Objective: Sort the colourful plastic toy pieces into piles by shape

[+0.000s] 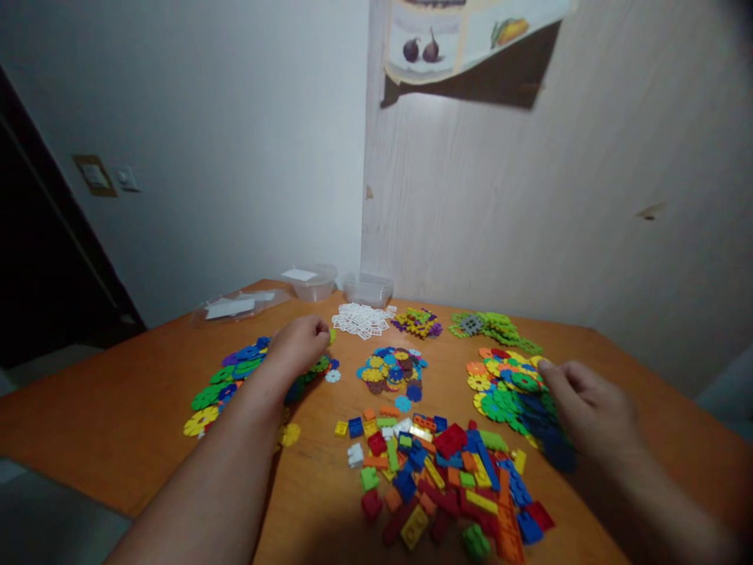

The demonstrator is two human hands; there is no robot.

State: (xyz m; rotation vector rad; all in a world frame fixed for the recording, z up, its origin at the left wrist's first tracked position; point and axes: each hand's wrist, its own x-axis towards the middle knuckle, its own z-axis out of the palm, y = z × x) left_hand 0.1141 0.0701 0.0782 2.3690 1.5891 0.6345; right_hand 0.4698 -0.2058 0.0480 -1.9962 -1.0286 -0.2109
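Note:
My left hand [301, 344] is over the right edge of a pile of colourful flower-shaped discs [220, 384], its fingers curled closed. A small yellow-green piece [332, 336] shows just past its fingertips; I cannot tell whether they touch it. My right hand [597, 404] is beside another pile of flower discs [500, 404], thumb pressed against curled fingers. The thumb tip meets the edge of a yellow disc [536, 361] in view, but whether it is gripped is unclear. Between the hands lies a smaller heap of blue, yellow and brown discs [391, 370].
Toy building bricks [435, 471] spread across the near part of the wooden table [318, 486]. Farther back lie white lattice pieces [363, 319], yellow-purple pieces [416, 322] and green pieces [497, 328]. Two clear tubs [314, 289] and plastic bags [241, 304] sit by the wall.

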